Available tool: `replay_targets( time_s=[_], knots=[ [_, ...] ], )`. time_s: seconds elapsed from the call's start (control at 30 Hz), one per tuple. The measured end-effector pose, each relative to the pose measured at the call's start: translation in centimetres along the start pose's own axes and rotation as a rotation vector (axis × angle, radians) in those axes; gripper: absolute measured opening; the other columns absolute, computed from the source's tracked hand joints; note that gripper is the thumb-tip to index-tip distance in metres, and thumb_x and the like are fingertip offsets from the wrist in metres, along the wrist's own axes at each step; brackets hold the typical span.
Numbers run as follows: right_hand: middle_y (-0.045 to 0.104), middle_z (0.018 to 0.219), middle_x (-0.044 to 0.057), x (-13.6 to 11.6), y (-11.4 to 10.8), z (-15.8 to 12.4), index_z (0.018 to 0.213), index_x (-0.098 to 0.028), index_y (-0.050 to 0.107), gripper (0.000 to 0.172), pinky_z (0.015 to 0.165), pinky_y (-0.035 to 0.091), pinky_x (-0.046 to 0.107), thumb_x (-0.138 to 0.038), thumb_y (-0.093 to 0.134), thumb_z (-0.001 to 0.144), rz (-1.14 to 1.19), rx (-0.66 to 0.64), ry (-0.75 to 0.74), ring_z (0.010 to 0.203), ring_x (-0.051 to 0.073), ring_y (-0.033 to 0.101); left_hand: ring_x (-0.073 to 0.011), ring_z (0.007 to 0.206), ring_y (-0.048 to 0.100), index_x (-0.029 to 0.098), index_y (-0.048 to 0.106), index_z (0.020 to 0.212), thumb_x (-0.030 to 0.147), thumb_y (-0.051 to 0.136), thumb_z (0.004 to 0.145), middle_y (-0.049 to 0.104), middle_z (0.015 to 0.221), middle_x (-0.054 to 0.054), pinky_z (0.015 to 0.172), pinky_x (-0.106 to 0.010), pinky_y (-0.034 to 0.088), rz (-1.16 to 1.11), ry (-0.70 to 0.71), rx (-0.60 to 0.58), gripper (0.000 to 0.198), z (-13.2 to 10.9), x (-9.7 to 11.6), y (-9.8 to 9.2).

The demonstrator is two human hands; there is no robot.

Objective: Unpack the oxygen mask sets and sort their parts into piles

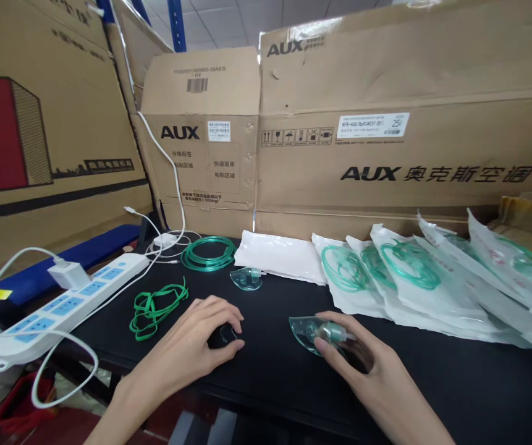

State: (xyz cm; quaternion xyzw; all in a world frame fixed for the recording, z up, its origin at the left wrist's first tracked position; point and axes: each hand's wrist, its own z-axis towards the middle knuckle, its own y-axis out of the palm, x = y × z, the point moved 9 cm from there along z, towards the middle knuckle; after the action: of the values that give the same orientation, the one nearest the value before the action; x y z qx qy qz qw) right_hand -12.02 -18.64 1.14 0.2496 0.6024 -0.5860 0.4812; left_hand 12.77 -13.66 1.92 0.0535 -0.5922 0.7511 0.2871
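Observation:
My right hand [358,349] grips a clear green oxygen mask [303,330] by its connector end, fingers above and thumb on the near side. To its left, my left hand [201,334] is held over the black table with fingers curved and thumb apart. Small thin loops [227,334] show in the gap of that hand; what they are, and whether they touch it, I cannot tell. Beyond the hands lies a second oxygen mask [246,279]. A bundle of green elastic straps [157,309] rests left of my left hand, and a coil of green tubing [207,253] lies behind it.
White packages with green tubing [411,266] overlap along the right side. A flat white packet [279,253] lies at the back. A power strip [75,306] with a charger [68,274] and white cables occupies the left edge. Large cardboard boxes [386,142] wall off the back.

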Motion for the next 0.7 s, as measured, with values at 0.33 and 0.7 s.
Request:
replay_targets(
  time_s=[0.33,0.7],
  knots=[
    [0.07,0.108,0.002,-2.5,0.1,3.1,0.11,-0.029,0.062,0.028,0.089,0.052,0.033,-0.047,0.066,0.089,-0.068,-0.014,-0.15,0.099,0.021,0.067,-0.0237,0.127,0.054,0.037,0.054,0.136,0.042,0.062,0.097,0.06,0.137,-0.001,0.113,-0.044,0.038,0.031,-0.087,0.022,0.041,-1.1,-2.0,-1.1],
    [0.071,0.126,0.006,-6.0,5.0,11.7,0.123,-0.027,0.065,0.029,0.101,0.048,0.042,-0.027,0.063,0.094,-0.21,-0.084,-0.406,0.116,0.025,0.065,-0.0266,0.12,0.058,0.024,0.067,0.12,0.031,0.059,0.099,0.069,0.123,-0.004,0.108,-0.042,0.043,-0.005,-0.016,0.104,0.023,9.6,-4.6,-1.5]
  ],
)
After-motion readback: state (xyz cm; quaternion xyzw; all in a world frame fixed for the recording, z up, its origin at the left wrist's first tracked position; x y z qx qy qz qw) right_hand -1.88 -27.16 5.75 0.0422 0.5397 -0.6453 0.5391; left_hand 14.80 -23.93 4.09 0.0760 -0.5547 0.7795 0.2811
